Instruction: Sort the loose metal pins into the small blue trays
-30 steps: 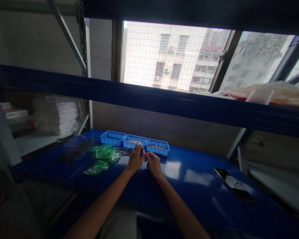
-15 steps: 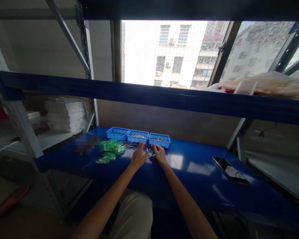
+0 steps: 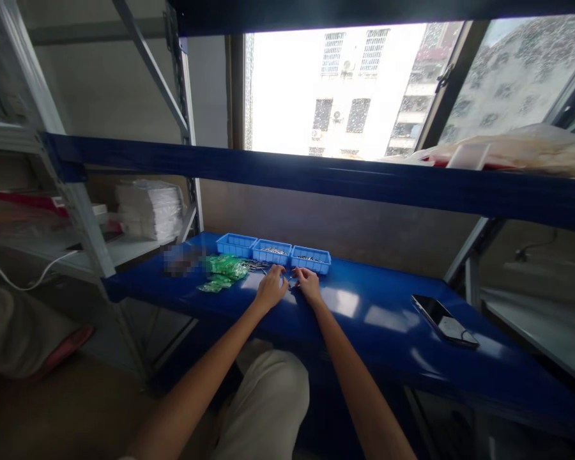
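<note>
My left hand (image 3: 272,289) and my right hand (image 3: 308,285) are close together just above the blue table, fingers curled and fingertips nearly meeting. A thin, shiny sliver shows between them, too small to name. Right behind my hands stand a blue bin with silvery small parts (image 3: 271,251) and another with darker small metal parts (image 3: 311,259). Left of those is a third blue bin (image 3: 236,245), its inside mostly hidden. Beside my left hand lie loose slender metal pieces (image 3: 255,265) and a pile of green plastic packets (image 3: 224,268).
A phone (image 3: 444,321) lies on the right of the blue table (image 3: 383,358). A blurred-out dark item (image 3: 184,260) is at the left end. A blue shelf beam (image 3: 316,171) crosses above. White wrapped stacks (image 3: 151,211) stand on the left shelf, near another person's leg (image 3: 14,326).
My view has turned slightly left and down, so more of the left shelf and the other person's leg shows. My hands stay together, their fingers shifting slightly.
</note>
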A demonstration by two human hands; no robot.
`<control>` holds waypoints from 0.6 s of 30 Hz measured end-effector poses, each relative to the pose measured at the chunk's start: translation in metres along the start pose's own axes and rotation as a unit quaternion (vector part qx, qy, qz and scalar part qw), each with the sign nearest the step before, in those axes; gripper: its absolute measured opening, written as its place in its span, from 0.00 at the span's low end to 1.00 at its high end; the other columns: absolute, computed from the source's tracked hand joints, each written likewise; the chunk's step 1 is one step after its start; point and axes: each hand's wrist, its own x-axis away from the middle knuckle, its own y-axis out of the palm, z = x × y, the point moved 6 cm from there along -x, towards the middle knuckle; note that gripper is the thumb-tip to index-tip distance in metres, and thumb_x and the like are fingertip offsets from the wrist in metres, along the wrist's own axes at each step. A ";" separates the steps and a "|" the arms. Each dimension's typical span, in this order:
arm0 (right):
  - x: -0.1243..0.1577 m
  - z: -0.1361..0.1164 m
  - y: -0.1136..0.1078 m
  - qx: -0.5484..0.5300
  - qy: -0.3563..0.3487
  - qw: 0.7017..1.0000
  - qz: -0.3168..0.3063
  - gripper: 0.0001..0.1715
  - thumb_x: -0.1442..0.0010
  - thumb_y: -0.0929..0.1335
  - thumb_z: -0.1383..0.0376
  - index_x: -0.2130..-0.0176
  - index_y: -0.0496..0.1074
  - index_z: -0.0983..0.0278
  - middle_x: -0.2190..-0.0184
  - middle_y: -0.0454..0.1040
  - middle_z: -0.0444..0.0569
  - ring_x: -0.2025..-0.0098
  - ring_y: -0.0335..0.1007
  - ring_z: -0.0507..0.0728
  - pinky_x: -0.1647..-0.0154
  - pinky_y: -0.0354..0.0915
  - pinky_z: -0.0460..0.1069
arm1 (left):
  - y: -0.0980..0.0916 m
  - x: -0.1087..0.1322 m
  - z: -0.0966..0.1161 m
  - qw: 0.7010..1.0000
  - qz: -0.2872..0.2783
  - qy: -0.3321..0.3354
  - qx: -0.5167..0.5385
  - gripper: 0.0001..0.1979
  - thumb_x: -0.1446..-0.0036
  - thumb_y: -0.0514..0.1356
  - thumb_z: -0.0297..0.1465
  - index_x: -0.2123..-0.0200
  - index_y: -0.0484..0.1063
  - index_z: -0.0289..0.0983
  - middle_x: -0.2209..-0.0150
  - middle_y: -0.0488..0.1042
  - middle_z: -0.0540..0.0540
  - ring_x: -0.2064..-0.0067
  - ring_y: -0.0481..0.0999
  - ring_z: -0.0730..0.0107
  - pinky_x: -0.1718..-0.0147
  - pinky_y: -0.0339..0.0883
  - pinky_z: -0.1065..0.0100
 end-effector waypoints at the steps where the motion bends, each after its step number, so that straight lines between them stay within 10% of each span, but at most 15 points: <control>1: 0.002 0.000 -0.001 -0.006 0.000 1.000 0.010 0.26 0.48 0.61 0.49 0.70 0.73 0.67 0.76 0.74 0.49 0.83 0.65 0.50 0.82 0.60 0.44 | 0.000 0.001 -0.001 1.000 0.004 -0.002 -0.007 0.10 0.47 0.48 0.27 0.61 0.61 0.36 0.62 0.66 0.44 0.60 0.69 0.66 0.64 0.64 0.66; 18: 0.034 -0.013 -0.005 -0.152 0.069 0.984 -0.061 0.26 0.54 0.66 0.49 0.68 0.74 0.69 0.73 0.73 0.50 0.80 0.64 0.48 0.82 0.61 0.43 | -0.008 0.002 0.000 0.999 0.002 -0.040 0.017 0.07 0.46 0.48 0.29 0.64 0.62 0.37 0.71 0.65 0.49 0.71 0.68 0.71 0.73 0.60 0.70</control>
